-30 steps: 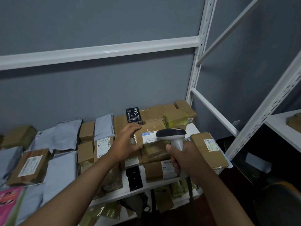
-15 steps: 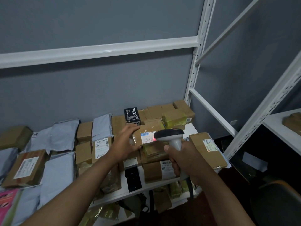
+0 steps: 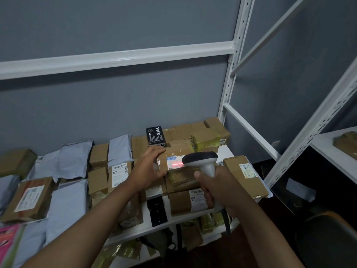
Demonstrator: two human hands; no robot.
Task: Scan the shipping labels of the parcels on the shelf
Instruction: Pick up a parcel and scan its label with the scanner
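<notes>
Two bare hands work over a white metal shelf (image 3: 227,151) crowded with parcels. The right hand (image 3: 216,187) wraps its fingers (image 3: 201,176) round the pale grip of a handheld barcode scanner (image 3: 201,160), whose dark head points to the left at the shipping label (image 3: 173,163) of a tape-wrapped cardboard parcel (image 3: 178,151) lying on top of the stack at centre; a red scan line falls across that label. The left hand (image 3: 148,169) steadies the same parcel at its left end, fingers (image 3: 157,150) curved over the top edge and thumb against the lower edge. A black printed box (image 3: 156,136) stands just behind this parcel, and yellow-taped cardboard boxes (image 3: 205,139) fill the back right corner against the grey wall (image 3: 116,105). A flat labelled carton (image 3: 244,176) lies to the right of the scanner at the shelf's end, and another labelled box (image 3: 185,202) sits below the scanner at the front edge, beside a black pouch (image 3: 156,211). Grey poly mailers (image 3: 119,149) and further brown boxes (image 3: 29,198) cover the left half of the shelf. More parcels show on the lower tier beneath.
</notes>
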